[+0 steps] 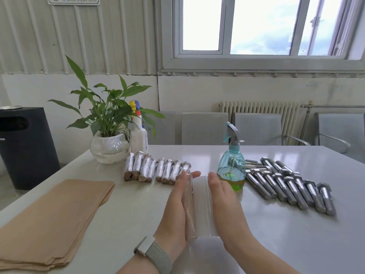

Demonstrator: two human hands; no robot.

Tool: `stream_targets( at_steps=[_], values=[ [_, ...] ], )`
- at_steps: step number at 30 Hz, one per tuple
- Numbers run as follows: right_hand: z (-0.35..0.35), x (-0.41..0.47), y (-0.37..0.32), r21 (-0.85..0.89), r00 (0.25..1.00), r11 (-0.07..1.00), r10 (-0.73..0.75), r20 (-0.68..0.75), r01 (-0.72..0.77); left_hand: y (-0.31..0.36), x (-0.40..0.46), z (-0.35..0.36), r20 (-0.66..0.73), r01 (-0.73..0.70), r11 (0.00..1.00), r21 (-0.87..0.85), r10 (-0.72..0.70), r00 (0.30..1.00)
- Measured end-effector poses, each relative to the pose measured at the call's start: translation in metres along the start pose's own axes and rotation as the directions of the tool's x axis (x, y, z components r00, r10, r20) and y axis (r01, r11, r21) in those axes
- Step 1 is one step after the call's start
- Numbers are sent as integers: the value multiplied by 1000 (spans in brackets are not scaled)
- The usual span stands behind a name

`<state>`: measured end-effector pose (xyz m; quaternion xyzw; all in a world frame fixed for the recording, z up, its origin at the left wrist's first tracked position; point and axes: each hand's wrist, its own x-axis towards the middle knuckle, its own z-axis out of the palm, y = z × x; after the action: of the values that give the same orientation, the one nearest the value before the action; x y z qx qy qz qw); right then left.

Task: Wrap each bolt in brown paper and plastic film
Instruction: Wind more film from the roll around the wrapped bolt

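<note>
A bolt wrapped in brown paper [189, 210] lies lengthwise on a sheet of clear plastic film [201, 204] in front of me. My left hand [175, 212] lies flat against its left side, fingers straight. My right hand [225, 204] rests flat on the film's right edge, fingers straight. Several wrapped bolts [156, 169] lie in a row behind my hands. Several bare steel bolts [290, 184] lie in rows at the right. A stack of brown paper sheets [51, 220] sits at the left.
A blue-green spray bottle [232, 163] stands just behind my right hand. A potted plant in a glass bowl [108, 147] and a white spray bottle [139, 135] stand at the table's back left. Metal chairs [205, 127] stand behind the table.
</note>
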<state>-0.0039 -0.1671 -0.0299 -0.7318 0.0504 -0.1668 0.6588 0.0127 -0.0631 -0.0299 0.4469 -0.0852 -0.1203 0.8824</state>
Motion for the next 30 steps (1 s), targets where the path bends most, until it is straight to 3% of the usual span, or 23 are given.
stream_targets(
  at_steps=[2,5,10,14,17,21,25,28,30],
  values=[
    [-2,2,2,-37,999,999,18,-40,-20,-3,4,0,-17,7,998,-55,-8,1000],
    [-3,4,5,-30,995,997,65,-70,-67,-8,8,1,-72,-17,1000,6,18,997],
    [-11,4,1,158,960,962,186,210,-221,-8,12,-2,-82,-132,963,234,155,985],
    [-8,4,1,38,993,995,94,71,-97,-5,15,-13,-30,-228,802,553,292,956],
    [-6,-1,-5,22,998,998,57,11,-57,-2,16,-14,-55,-256,731,633,372,927],
    [-2,-6,-7,-29,999,1000,-5,-53,4,-1,14,-6,-105,-277,811,514,381,919],
    [-1,-9,-6,-38,995,999,-15,-100,11,-6,3,-3,-61,-135,967,214,152,987],
    [-5,-6,-5,-138,993,990,-5,-120,-12,-4,3,1,-21,-27,999,24,28,999],
    [-6,-2,0,-163,991,986,17,-133,-39,-5,7,3,-29,-10,1000,5,10,1000]
  ],
)
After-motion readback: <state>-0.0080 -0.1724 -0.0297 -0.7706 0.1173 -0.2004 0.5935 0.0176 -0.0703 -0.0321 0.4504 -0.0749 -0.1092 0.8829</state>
